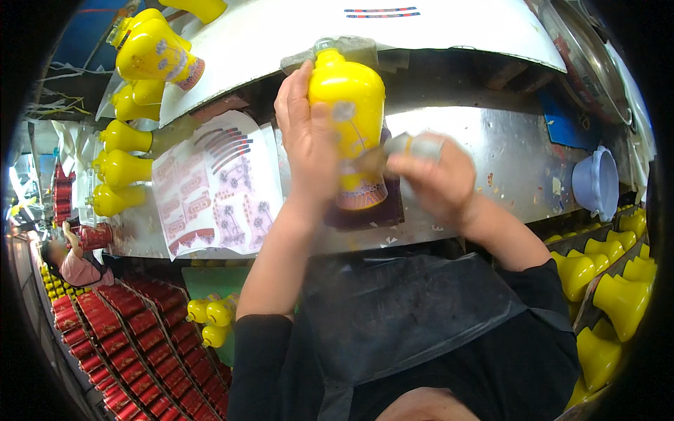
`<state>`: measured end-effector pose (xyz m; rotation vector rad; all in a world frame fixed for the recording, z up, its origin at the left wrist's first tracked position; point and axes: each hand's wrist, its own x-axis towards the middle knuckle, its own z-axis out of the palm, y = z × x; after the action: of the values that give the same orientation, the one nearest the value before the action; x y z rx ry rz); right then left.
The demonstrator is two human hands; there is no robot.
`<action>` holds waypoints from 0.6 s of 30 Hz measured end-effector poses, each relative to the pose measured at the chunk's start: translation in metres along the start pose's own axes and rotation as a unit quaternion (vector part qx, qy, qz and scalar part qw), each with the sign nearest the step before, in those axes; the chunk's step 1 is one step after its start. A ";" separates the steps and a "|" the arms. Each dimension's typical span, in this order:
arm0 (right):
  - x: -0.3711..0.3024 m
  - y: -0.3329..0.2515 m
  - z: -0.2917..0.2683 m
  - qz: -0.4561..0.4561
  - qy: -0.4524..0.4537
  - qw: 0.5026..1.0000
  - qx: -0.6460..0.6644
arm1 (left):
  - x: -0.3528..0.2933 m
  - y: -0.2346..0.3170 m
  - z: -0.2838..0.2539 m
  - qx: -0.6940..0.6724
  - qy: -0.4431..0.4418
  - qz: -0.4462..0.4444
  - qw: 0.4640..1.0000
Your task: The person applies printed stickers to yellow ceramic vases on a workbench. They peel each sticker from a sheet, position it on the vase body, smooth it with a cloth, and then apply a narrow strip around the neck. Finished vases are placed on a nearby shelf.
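Observation:
A glossy yellow bottle [347, 91] lies before me, its clear neck pointing away and its patterned base toward me. Purple-grey flower decals mark its upper side. My left hand [309, 133] is wrapped along the bottle's left side, holding it. In my right hand [439, 179] is a flat scraper-like tool [421, 147], partly blurred. Its dark end meets or nearly meets the decal near the base; I cannot tell which. A grey cloth [361, 52] lies under the neck, and a dark pad [368, 214] under the base.
A decal sheet [217, 189] lies left on the metal bench [463, 189]. Strips [382, 12] lie on the white board [463, 28]. Yellow bottles [151, 45] stand at left, more [621, 302] at right. A blue basin [595, 184] sits right. Red cylinders [133, 337] and another person [77, 266] are left.

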<state>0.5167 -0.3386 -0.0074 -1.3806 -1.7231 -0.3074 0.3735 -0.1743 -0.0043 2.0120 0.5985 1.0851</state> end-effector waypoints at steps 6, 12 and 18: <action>-0.003 -0.001 0.018 0.235 0.036 0.957 0.165 | -0.010 0.002 -0.001 -0.120 -0.040 -0.119 0.985; -0.008 -0.004 0.021 0.292 0.077 0.914 0.270 | -0.032 0.020 -0.004 -0.054 -0.081 -0.152 0.984; -0.001 0.005 0.028 0.330 0.053 0.917 0.216 | -0.037 0.027 -0.005 -0.093 -0.088 -0.199 0.972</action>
<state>0.5073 -0.3188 -0.0261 -1.4769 -1.0578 0.3536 0.3513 -0.2142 0.0008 1.7075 0.7381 0.6865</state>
